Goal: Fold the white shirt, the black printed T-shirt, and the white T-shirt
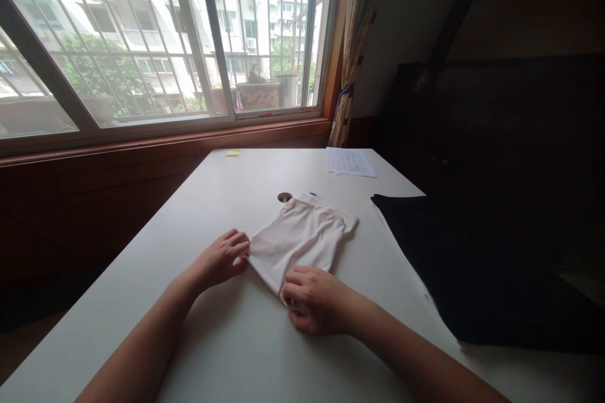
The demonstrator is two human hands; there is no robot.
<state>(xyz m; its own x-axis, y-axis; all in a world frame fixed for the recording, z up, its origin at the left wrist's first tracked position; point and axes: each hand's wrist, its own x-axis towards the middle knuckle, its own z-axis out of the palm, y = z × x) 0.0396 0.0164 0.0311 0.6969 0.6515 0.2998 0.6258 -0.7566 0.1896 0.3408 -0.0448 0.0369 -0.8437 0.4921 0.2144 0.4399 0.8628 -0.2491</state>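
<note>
A folded pale pink garment [302, 239] lies flat on the white table [227, 340]. My left hand [222, 259] rests at its near left corner, fingers curled and pinching the cloth edge. My right hand [316, 299] sits on the near edge of the garment, fingers bent and gripping the fold there. Both forearms reach in from the bottom of the view.
A black cloth [472, 264] covers the table's right side. A printed sheet of paper [350, 162] lies at the far edge, a small yellow note [232, 153] near the window sill. A round cable hole [284, 197] sits just beyond the garment. Window ahead, curtain [359, 44] at right.
</note>
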